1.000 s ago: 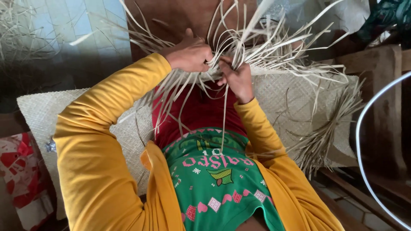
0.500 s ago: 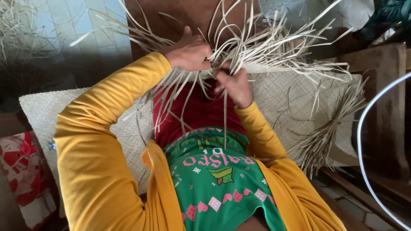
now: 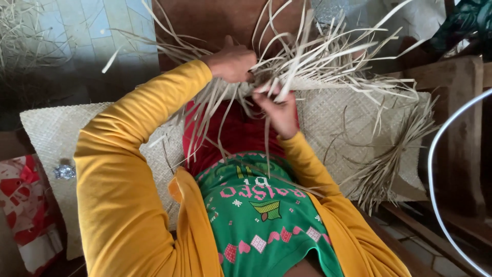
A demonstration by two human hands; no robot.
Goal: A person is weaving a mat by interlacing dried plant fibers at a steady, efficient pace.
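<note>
Head view: strips [image 3: 328,56] of pale dried leaf fan out loose at the top centre, above the person's lap, rising from the far edge of a woven mat [image 3: 353,123]. Strip count cannot be told; they are many and tangled.

Left hand [image 3: 233,61]: closed in a fist around a bundle of strips, knuckles up, fingers fully curled. Right hand [image 3: 279,107]: just beside and below the left hand, fingers [image 3: 266,90] pinched shut on a few strips; the two hands are near each other but not touching.

One mat is visible. It runs under both arms from the left edge of the frame to the right. Its right end breaks into an unwoven fringe [image 3: 389,164] that hangs past the mat's edge. Its left end lies flat and bare, apart from one small silvery object [image 3: 65,172] near the lower left corner.

One red patterned cloth [image 3: 23,205] lies beside the mat at lower left. One white curved tube [image 3: 435,169] arcs along the right edge. Brown wood planks [image 3: 461,102] close off the right side; tiled floor [image 3: 92,31] shows at upper left.
</note>
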